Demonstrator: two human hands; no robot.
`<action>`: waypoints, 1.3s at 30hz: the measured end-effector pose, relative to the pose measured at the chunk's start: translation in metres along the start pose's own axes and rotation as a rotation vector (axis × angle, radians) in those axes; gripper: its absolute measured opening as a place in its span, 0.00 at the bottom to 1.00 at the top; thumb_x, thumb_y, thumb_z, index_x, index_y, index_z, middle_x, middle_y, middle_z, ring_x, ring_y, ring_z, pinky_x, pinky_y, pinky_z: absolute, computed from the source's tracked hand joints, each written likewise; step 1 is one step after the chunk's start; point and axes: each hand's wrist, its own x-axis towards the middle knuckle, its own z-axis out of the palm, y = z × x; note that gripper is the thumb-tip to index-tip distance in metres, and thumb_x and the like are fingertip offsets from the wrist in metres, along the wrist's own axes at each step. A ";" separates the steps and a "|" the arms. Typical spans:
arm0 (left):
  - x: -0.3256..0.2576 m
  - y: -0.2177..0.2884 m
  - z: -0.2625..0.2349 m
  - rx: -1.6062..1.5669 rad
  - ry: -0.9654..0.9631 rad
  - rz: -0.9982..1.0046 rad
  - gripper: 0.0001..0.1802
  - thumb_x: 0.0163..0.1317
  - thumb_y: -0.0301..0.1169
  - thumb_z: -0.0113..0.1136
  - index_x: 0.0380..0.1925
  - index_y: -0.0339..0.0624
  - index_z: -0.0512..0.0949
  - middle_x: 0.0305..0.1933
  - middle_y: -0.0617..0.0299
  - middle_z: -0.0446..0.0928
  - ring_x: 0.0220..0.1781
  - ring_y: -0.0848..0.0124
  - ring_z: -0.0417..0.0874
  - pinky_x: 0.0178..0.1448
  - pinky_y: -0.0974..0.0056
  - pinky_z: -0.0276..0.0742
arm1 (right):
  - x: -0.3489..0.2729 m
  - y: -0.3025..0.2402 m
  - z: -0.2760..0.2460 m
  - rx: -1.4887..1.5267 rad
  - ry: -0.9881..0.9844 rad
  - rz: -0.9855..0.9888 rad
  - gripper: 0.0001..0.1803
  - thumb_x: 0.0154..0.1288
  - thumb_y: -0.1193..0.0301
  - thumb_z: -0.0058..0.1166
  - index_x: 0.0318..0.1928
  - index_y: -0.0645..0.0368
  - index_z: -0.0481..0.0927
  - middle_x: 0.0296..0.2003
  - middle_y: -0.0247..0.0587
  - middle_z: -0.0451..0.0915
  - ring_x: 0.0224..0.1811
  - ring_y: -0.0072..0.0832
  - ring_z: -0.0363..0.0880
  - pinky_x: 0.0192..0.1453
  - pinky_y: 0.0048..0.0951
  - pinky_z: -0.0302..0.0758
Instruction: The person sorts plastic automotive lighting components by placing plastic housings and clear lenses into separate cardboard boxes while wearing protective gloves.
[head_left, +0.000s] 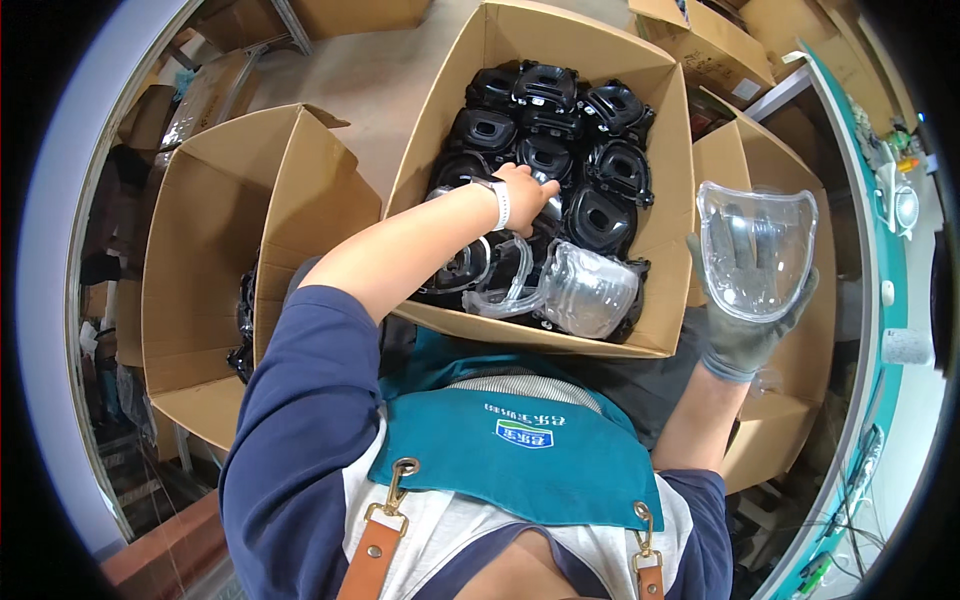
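Note:
A clear, curved plastic cover [757, 250] with a thick rim rests in my right hand [745, 335], which wears a grey glove. Its fingers show through the cover from behind, and the thumb lies along the edge. My left hand [523, 198] is bare, with a white watch [500, 203] on the wrist, and reaches over the cardboard box [420, 150] in front of me. Its fingers are spread above black plastic housings [600, 218]; whether they touch one I cannot tell. More clear covers [590, 290] lie on the housings at the box's near side.
Another open cardboard box [205, 220] stands at the left, with black parts partly hidden inside. A further open box [790, 400] is at the right, below my right hand. Beyond it runs a green-edged bench [865, 200] with small items on it. More cartons [705, 50] are stacked far right.

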 end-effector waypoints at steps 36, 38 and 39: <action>-0.121 0.022 -0.044 -1.105 0.747 -0.022 0.52 0.50 0.44 0.71 0.73 0.57 0.52 0.73 0.34 0.41 0.76 0.42 0.46 0.76 0.51 0.51 | -0.029 0.137 0.096 -0.148 -0.341 0.105 0.32 0.72 0.63 0.48 0.70 0.61 0.54 0.66 0.46 0.63 0.67 0.33 0.64 0.70 0.37 0.63; -0.112 0.017 -0.029 -1.220 0.903 0.039 0.49 0.54 0.52 0.65 0.72 0.56 0.52 0.69 0.39 0.48 0.72 0.46 0.52 0.75 0.51 0.50 | -0.034 0.147 0.089 -0.535 -0.374 -0.077 0.33 0.72 0.62 0.49 0.71 0.61 0.54 0.66 0.46 0.62 0.67 0.32 0.63 0.70 0.37 0.63; -0.110 0.020 -0.030 -1.282 0.982 0.056 0.49 0.55 0.58 0.62 0.72 0.55 0.52 0.67 0.41 0.50 0.70 0.48 0.53 0.74 0.51 0.49 | -0.037 0.150 0.088 -0.918 -0.388 -0.266 0.34 0.72 0.61 0.50 0.71 0.61 0.53 0.66 0.46 0.62 0.68 0.32 0.63 0.70 0.37 0.64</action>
